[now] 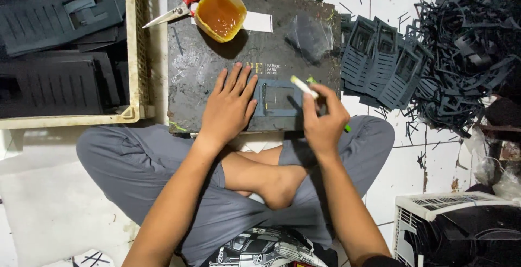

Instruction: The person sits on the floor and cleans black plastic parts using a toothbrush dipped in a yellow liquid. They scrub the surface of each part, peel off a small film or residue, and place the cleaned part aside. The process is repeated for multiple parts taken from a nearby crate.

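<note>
Dark, scuffed work board (pixel 217 66) on the floor before your crossed legs. On its near edge lies a flat, grey-blue rectangular frame piece (pixel 279 98) with a window cut-out. Your left hand (pixel 230 106) lies open, fingers spread flat, touching the piece's left edge. Your right hand (pixel 324 119) pinches a slim pale brush (pixel 304 87) above the piece's right side. Amber glue tub (pixel 219 12) and red-handled scissors (pixel 184 2) sit at the board's far edge.

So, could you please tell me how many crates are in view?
2: a cream crate at upper left, holding dark flat pieces, and a white crate at lower right, cut off by the frame; others may lie outside it.
</note>
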